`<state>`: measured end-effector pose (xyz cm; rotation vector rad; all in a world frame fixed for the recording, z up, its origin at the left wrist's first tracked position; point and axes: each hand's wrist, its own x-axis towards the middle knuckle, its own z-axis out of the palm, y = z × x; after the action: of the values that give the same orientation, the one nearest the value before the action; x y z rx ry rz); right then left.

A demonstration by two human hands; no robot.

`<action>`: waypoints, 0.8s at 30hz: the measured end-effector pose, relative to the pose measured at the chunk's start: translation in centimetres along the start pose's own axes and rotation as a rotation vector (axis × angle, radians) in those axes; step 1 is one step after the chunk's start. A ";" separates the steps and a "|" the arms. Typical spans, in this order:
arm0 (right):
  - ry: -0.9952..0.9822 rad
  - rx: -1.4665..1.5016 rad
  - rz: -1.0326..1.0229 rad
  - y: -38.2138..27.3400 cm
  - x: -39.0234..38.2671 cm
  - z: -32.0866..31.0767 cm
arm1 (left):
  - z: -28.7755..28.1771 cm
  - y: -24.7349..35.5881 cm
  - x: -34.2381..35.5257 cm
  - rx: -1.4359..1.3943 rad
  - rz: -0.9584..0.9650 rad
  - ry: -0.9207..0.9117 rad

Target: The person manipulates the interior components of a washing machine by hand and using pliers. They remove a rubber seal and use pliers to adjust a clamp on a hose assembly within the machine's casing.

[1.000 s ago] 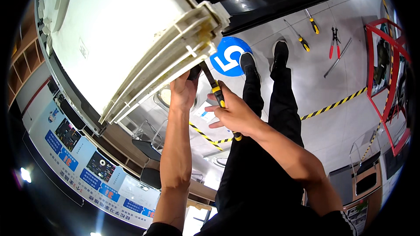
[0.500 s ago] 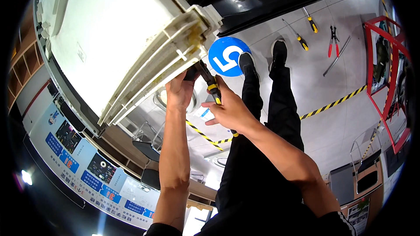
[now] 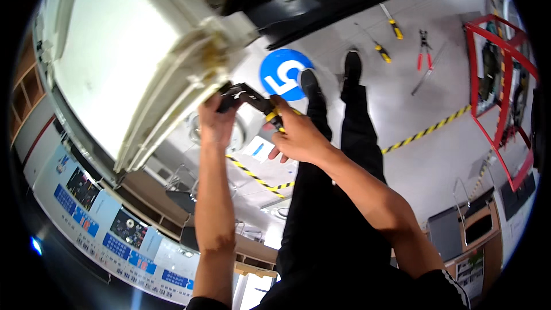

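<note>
Under the ribbed edge (image 3: pixel 172 100) of a large white casing (image 3: pixel 103 51), my left hand (image 3: pixel 217 119) is closed around a small dark part (image 3: pixel 228 101), too blurred to identify. My right hand (image 3: pixel 294 132) grips a wrench-like tool with a yellow-and-black handle (image 3: pixel 274 119). The tool's dark head angles up-left to the dark part by my left fingers and the casing's corner; whether it bites on anything is unclear. The end of the handle is hidden by my right hand.
A black bar (image 3: pixel 338 6) lies above. On the floor are two screwdrivers (image 3: pixel 394 27) (image 3: pixel 382 53), red-handled pliers (image 3: pixel 424 57), a thin rod (image 3: pixel 419 83), a blue round marker (image 3: pixel 270 70) and striped tape (image 3: pixel 425 133). A red metal frame (image 3: pixel 476 80) stands right, my feet (image 3: pixel 352 69) below.
The view has shifted, so the casing and floor things appear further left, and blurrier. The tool's head now shows more, tilted further left toward my left fingers, which have moved slightly with it.
</note>
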<state>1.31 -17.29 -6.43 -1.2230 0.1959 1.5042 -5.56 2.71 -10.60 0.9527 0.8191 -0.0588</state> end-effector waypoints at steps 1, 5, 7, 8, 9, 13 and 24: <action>-0.007 -0.008 0.011 0.3 -0.1 -0.4 | -0.6 0.2 0.1 0.013 0.004 -0.055; 0.060 0.029 0.103 4.0 -1.5 -4.3 | 0.3 0.7 0.0 0.032 0.038 -0.061; 0.145 0.092 0.211 6.5 -2.6 -6.6 | 0.6 0.9 0.2 -0.003 0.015 -0.004; 0.190 -0.037 0.260 7.2 -3.5 -7.6 | 0.7 1.0 0.1 -0.017 0.001 -0.014; 0.248 0.016 0.272 8.4 -4.4 -8.6 | 1.1 1.2 0.1 -0.029 -0.006 -0.008; 0.452 0.049 0.289 14.1 -8.2 -12.5 | 1.2 0.6 -0.4 -0.089 -0.033 -0.019; 0.744 0.134 -0.004 9.3 -14.1 -10.6 | 3.1 0.8 -0.1 -0.364 -0.167 0.015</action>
<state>-2.55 -36.81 -4.93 -1.6210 0.7697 0.9523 -3.50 0.83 -8.99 0.5418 0.8865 -0.0449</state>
